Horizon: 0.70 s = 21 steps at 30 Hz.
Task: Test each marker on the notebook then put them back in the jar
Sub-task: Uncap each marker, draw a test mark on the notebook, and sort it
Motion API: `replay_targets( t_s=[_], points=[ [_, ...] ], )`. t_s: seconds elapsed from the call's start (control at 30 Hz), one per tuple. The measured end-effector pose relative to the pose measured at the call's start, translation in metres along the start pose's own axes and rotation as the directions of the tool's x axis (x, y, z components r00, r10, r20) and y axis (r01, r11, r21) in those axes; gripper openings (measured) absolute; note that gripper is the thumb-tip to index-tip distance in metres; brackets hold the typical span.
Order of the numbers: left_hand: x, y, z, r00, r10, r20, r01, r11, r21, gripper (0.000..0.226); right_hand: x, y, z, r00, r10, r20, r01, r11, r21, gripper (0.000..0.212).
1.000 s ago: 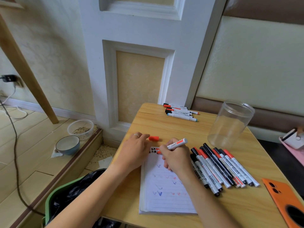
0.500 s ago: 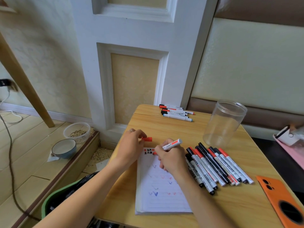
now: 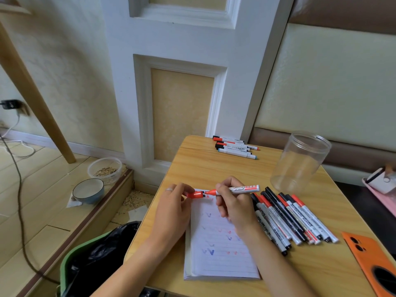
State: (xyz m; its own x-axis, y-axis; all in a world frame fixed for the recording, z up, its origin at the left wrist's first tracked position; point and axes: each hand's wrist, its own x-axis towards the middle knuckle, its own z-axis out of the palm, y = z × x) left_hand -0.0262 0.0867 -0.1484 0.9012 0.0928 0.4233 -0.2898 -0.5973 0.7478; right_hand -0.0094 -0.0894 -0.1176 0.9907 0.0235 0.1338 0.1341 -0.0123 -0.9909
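My right hand (image 3: 234, 207) grips a red marker (image 3: 240, 189) lying level above the top of the lined notebook (image 3: 218, 247), its tip pointing left. My left hand (image 3: 173, 207) pinches the red cap (image 3: 195, 194) just left of that tip, a small gap between them. The notebook page carries several blue and red check marks. A row of several black and red markers (image 3: 289, 219) lies to the right of the notebook. The clear plastic jar (image 3: 300, 161) stands upright with nothing in it at the back right. Several more markers (image 3: 234, 146) lie at the table's far edge.
An orange phone case (image 3: 372, 258) lies at the table's right front. A green bin (image 3: 94, 262) with a black liner stands left of the wooden table (image 3: 214, 168). On the floor at left sit a bowl (image 3: 88, 190) and a plastic tub (image 3: 105, 169).
My right hand lifted the marker off the page and turned it level. My left hand brought the red cap to its tip.
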Motion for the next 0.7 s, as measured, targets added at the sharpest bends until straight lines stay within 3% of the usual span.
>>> replay_targets(
  t_s=[0.33, 0.5, 0.63, 0.7],
  points=[
    [-0.004, 0.004, -0.003, 0.961, 0.255, 0.103, -0.256, 0.967, -0.002, 0.011, 0.001, 0.003, 0.0, 0.979, -0.005, 0.204, 0.025, 0.995, -0.096, 0.018],
    [-0.002, 0.007, -0.006, 0.962, 0.253, 0.098, -0.249, 0.967, -0.051, 0.009, 0.001, 0.001, 0.003, 0.969, -0.018, 0.245, 0.034, 0.998, -0.06, 0.035],
    [-0.002, 0.007, -0.008, 0.977, 0.206, 0.058, -0.203, 0.977, -0.064, 0.006, 0.004, -0.001, 0.0, 0.987, -0.009, 0.161, -0.002, 0.998, 0.07, 0.058],
    [-0.002, 0.007, -0.009, 0.983, 0.181, 0.041, -0.177, 0.981, -0.084, 0.006, 0.006, -0.001, -0.004, 0.997, 0.006, 0.074, -0.019, 0.984, 0.175, 0.052]
  ],
)
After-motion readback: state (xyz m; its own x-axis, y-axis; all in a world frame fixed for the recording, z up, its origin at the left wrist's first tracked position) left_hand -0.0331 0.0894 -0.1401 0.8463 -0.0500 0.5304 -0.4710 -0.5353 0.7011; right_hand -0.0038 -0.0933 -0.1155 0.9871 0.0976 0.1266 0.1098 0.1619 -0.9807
